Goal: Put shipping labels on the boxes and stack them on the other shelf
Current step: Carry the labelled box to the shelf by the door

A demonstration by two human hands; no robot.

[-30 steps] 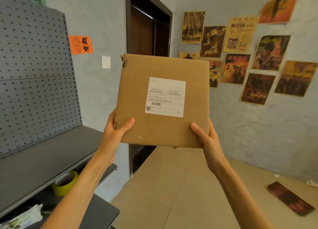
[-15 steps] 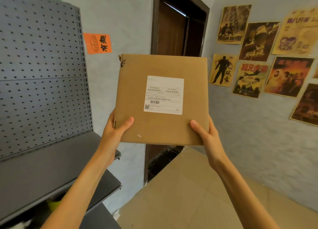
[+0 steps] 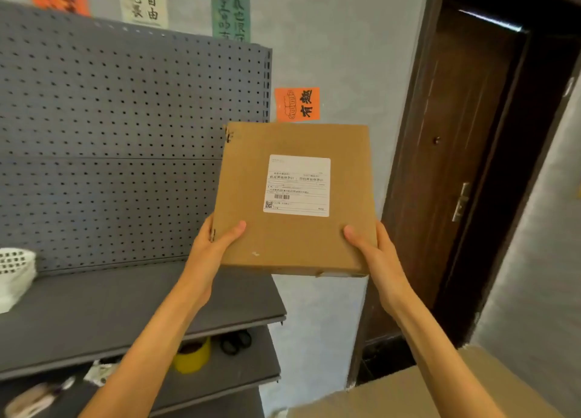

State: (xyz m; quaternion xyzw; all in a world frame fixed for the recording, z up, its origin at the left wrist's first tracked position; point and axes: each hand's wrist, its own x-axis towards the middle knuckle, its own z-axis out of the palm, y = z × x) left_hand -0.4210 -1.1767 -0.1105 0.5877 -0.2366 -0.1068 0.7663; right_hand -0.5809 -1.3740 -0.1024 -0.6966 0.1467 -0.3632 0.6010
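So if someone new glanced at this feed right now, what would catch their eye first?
The cardboard box held up mid-frame, its white shipping label facing the camera, the left hand and right hand gripping its lower corners. Behind it to the left stands a grey pegboard shelf, and to the right a dark brown door.

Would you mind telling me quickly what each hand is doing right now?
Left hand: grips the lower left edge of the labelled cardboard box.
Right hand: grips the box's lower right edge.
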